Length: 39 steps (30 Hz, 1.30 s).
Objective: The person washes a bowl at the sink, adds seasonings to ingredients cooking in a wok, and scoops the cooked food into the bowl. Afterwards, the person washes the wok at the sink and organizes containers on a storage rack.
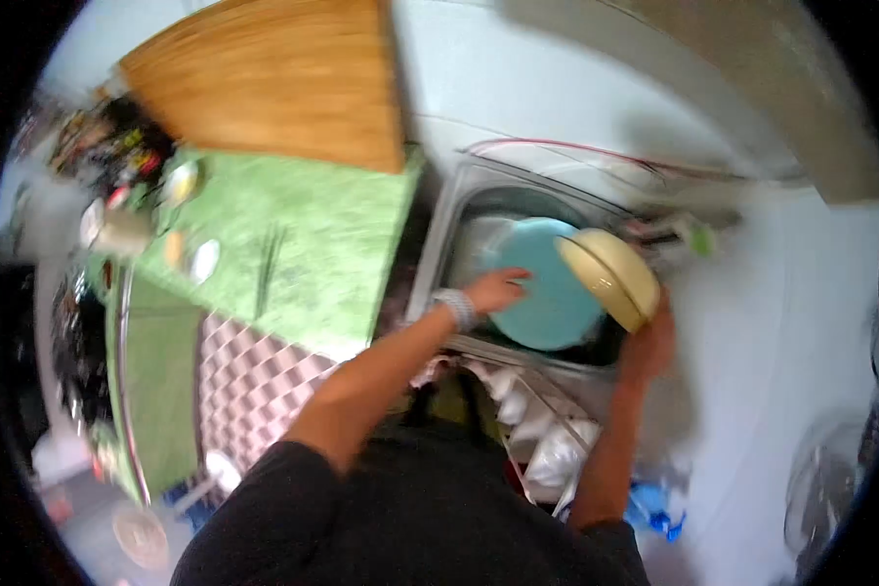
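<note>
My right hand [651, 344] grips a yellow bowl [610, 276] by its lower right side, tilted above the right edge of the sink. A dark line runs across the bowl; I cannot tell whether it is a rim or a second bowl stacked with it. Below it, a round light-blue basin [547, 308] sits inside the metal sink [438, 256]. My left hand [498, 290], with a pale band at the wrist, reaches over the basin's left side. Its fingers look apart with nothing in them, though blurred; whether they touch the basin is unclear.
Left of the sink stands a green-topped counter [337, 254] with chopsticks [269, 269] and small dishes. A wooden board [273, 83] leans behind it. A red hose [566, 146] runs along the wall. White plastic bags [562, 454] hang or lie below the sink.
</note>
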Each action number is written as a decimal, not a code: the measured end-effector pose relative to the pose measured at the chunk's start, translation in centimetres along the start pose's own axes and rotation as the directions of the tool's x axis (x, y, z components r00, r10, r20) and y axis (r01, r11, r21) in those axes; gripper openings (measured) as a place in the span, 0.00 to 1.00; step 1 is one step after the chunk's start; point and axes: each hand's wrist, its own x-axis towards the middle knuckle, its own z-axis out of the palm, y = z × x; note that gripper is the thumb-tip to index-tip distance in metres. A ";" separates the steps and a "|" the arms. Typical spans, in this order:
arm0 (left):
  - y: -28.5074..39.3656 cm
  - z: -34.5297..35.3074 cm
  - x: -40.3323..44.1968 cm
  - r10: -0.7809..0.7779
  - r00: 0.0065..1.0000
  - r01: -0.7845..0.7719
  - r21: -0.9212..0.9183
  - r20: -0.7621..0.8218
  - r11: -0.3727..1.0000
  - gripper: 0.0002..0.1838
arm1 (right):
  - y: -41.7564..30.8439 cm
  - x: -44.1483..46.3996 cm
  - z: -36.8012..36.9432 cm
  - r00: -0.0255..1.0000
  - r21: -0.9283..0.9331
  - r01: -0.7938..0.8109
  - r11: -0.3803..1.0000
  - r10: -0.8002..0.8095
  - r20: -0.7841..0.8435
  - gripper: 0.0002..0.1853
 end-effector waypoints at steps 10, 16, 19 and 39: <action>-2.4 -2.6 -4.1 -0.141 0.986 0.115 -0.253 -0.087 0.961 0.26 | 4.7 -0.8 -0.9 0.963 0.158 -0.148 0.976 0.179 -0.203 0.24; -3.3 -3.1 -5.9 -0.165 0.978 0.122 -0.293 -0.126 0.948 0.25 | 1.2 3.0 0.8 0.992 0.237 -0.114 0.965 0.122 -0.020 0.26; -3.0 -3.2 -7.2 -0.192 0.969 0.133 -0.321 -0.158 0.937 0.25 | 0.7 3.8 4.7 0.990 0.327 -0.111 0.938 0.132 -0.042 0.19; -4.9 -3.9 -15.0 -0.249 0.950 0.148 -0.432 -0.186 0.890 0.25 | -1.0 -5.3 10.0 0.288 0.210 -0.832 -0.513 -0.076 0.955 0.18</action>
